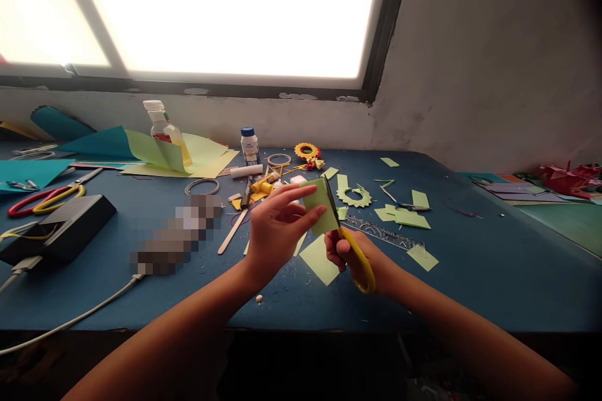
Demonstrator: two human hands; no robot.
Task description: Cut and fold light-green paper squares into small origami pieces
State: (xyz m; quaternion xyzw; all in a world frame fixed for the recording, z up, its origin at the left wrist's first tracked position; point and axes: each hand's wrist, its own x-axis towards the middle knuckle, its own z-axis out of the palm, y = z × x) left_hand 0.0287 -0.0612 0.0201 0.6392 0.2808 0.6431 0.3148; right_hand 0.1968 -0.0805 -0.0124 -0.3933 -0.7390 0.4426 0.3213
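Observation:
My left hand [275, 225] pinches a small light green piece of paper [320, 203] between thumb and fingers, held up above the table. Yellow-handled scissors [360, 263] are in my right hand [348, 250], with the fingers closed around the handle. Their dark blades run along the right edge of the green paper. Whether the blades are parted is hard to make out. Beneath my hands lies a green paper square [322, 260]. A clear patterned ruler [383, 233] rests just beyond my right hand, and a ring of folded green paper [355, 196] sits behind it.
Loose green paper pieces [407, 218] lie on the blue table [470, 276] at right. A wooden stick [232, 232], a blue-capped bottle [249, 145] and a yellow-red paper ring [307, 151] are farther back. At left are a black box [61, 225], red-and-yellow-handled scissors [56, 197] and a white cable [84, 314].

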